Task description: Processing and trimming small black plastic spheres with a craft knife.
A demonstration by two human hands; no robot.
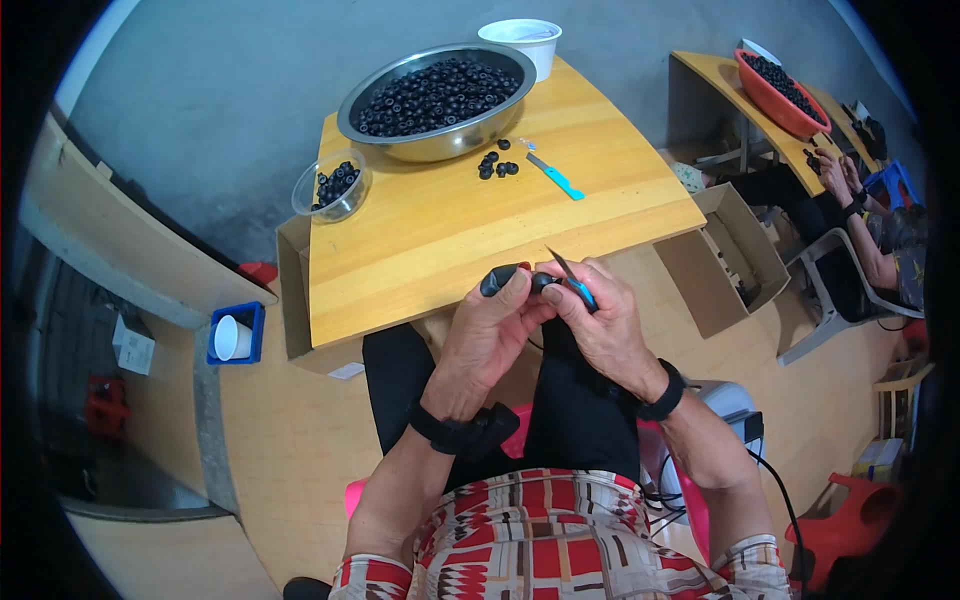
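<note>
My left hand [485, 340] is closed on a small round black part [543, 282], in front of the table's near edge. A dark cover with a bit of red [497, 280] shows at its fingertips; whether it is worn or held is unclear. In my right hand [615, 330] is a small blue-handled knife [581, 294], its blade pointing up and to the left, with the thumb close against the black part. On the table lie several loose black ring-like parts [498, 168] and a second blue-handled knife [562, 181].
A steel bowl [440, 145] full of black parts stands on the wooden table [420, 240], between a clear tub [345, 207] and a white bucket [540, 48]. Cardboard boxes [705, 290] flank the table. At right, another person's hands [835, 175] work near a red basin [775, 100].
</note>
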